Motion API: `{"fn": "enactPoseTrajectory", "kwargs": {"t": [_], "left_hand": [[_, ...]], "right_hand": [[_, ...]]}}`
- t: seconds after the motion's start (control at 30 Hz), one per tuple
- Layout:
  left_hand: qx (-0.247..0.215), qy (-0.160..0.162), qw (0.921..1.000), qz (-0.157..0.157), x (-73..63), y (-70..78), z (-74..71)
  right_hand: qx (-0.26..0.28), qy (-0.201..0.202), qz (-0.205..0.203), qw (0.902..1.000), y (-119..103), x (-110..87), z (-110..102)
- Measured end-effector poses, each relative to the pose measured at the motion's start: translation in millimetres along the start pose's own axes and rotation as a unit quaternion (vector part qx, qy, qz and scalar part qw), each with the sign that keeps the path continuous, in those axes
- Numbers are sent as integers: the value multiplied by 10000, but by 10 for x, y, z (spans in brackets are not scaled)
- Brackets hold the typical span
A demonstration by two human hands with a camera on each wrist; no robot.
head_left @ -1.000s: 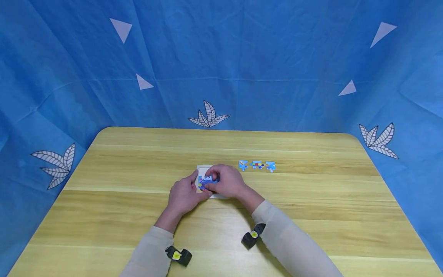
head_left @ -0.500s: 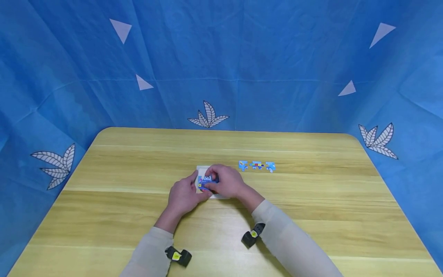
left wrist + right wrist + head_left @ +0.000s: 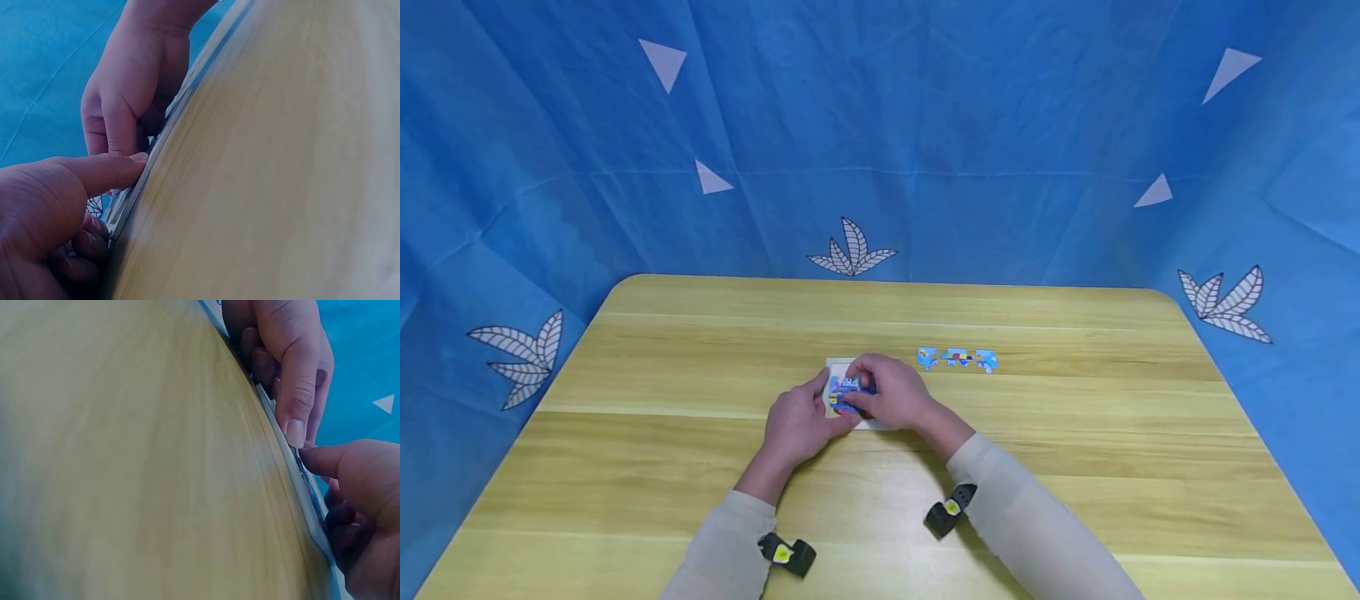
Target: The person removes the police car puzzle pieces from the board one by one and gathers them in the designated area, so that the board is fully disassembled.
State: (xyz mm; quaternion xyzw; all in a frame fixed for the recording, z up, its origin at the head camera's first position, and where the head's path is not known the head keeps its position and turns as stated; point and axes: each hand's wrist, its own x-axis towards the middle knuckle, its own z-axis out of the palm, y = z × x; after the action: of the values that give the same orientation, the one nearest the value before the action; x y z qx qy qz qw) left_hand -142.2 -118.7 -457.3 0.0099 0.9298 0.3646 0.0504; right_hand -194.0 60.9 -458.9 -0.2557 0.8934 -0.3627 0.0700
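A small white-edged puzzle tray [image 3: 837, 362] lies near the middle of the table with blue picture pieces in it. My left hand [image 3: 797, 423] grips the tray at its left side, fingers along the left edge and thumb at the near edge. Over the tray, my right hand [image 3: 897, 392] pinches a blue puzzle piece [image 3: 844, 398] between thumb and index finger, its other fingers curled in. The right part of the tray is hidden under this hand. Seen from the right wrist, the tray rim [image 3: 275, 422] runs below both hands, and the left thumb [image 3: 295, 428] presses at it.
Three loose puzzle pieces lie in a row behind and right of the tray: a left one [image 3: 927, 358], a multicoloured middle one [image 3: 957, 357] and a right one [image 3: 987, 360]. The wooden table [image 3: 1075, 450] ends at a blue curtain [image 3: 1000, 150].
The blue piece under my right fingertips has shifted and turned slightly in the tray. My left hand and the loose pieces have stayed in place.
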Motion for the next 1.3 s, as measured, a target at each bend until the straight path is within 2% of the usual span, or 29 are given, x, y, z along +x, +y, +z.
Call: {"fn": "enactPoseTrajectory", "kwargs": {"t": [0.27, 0.53, 0.73, 1.03, 1.3], "left_hand": [[-88, -22, 9999, -74, 12, 14, 5], [-78, -79, 9994, -338, 4, 40, 2], [-148, -116, 9986, -498, -2, 54, -7], [-156, -96, 9984, -537, 0, 45, 11], [-97, -94, 9993, -359, 3, 33, 19]], "right_hand": [[569, 294, -108, 9979, 30, -54, -40], [897, 569, 106, 9943, 75, -186, -138], [830, 709, 196, 9938, 190, -302, -206], [707, 840, 206, 9937, 339, -467, -326], [638, 852, 282, 9939, 417, -568, -433]]}}
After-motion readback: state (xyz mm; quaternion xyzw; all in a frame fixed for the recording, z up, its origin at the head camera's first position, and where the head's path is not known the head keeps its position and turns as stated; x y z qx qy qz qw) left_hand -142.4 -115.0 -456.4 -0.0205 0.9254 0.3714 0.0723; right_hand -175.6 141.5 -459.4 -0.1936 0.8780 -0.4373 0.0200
